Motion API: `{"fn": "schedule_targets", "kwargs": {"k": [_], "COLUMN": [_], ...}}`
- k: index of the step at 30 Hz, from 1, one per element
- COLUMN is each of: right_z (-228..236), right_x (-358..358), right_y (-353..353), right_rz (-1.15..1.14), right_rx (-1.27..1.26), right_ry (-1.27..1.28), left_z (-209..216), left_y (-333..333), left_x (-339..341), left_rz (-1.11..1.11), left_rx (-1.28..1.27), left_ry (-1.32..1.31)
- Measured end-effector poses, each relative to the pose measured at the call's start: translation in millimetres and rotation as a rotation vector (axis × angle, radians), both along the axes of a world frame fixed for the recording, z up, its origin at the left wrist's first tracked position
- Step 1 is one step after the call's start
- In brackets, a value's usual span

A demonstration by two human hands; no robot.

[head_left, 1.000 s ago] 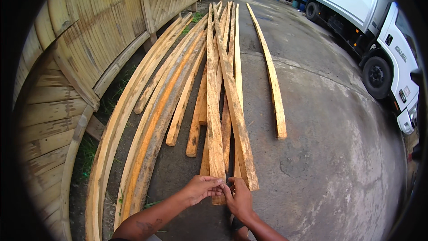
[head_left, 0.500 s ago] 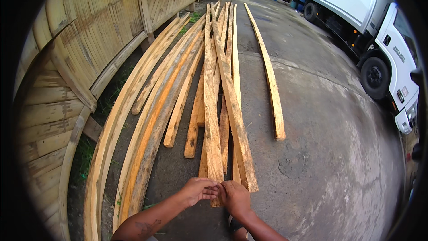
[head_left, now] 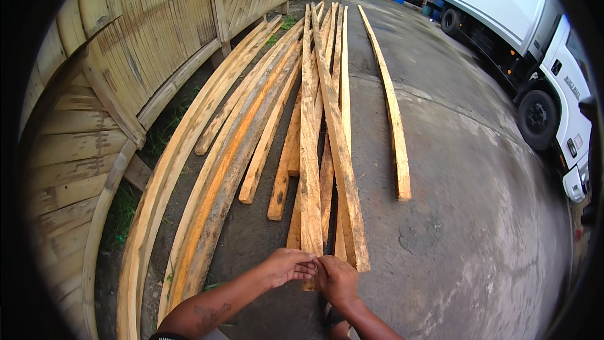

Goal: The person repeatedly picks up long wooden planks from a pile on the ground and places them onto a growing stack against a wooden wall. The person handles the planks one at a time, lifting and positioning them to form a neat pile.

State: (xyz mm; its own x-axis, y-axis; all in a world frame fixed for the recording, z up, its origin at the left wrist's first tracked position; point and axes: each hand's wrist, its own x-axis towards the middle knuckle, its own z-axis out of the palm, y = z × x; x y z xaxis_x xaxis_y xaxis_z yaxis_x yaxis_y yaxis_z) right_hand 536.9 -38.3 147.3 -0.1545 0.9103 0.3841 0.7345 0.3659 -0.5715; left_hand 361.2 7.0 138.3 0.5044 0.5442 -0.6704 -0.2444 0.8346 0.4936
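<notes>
My left hand (head_left: 289, 268) and my right hand (head_left: 338, 281) meet over the near end of a long rough wooden beam (head_left: 310, 195). The fingertips of both are pinched together at one spot; whatever they hold, if anything, is too small or hidden to make out. Curled fingers show on the left hand, while the back of the right hand faces up. Just right of the hands lies the end of a second wooden beam (head_left: 347, 204), slanting across others beneath it.
Several more beams fan out on the concrete to the left, among them an orange-toned one (head_left: 236, 151). One beam (head_left: 391, 113) lies apart at right. A bamboo wall (head_left: 151, 31) borders the left side; a white truck (head_left: 503, 6) stands at the far right.
The beams, wall and truck have shifted slightly to the right in the picture. My hands stay pinched together over the beam's end, a little further right.
</notes>
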Motion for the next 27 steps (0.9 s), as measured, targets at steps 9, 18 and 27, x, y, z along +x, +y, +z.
{"fn": "schedule_targets", "kwargs": {"k": [9, 18, 27], "right_z": [-1, -7, -17], "right_x": [-5, -8, -18], "right_y": [-1, 0, 6], "right_rz": [-0.003, 0.06, -0.116], "right_rx": [-0.022, -0.114, -0.577], "right_ry": [0.154, 0.354, 0.927], "left_z": [-4, -10, -7], "left_y": [-1, 0, -2], "left_x": [-8, -13, -20], "left_rz": [-0.045, -0.03, -0.052], "left_rx": [0.053, 0.198, 0.215], "left_ry": [0.033, 0.257, 0.324]}}
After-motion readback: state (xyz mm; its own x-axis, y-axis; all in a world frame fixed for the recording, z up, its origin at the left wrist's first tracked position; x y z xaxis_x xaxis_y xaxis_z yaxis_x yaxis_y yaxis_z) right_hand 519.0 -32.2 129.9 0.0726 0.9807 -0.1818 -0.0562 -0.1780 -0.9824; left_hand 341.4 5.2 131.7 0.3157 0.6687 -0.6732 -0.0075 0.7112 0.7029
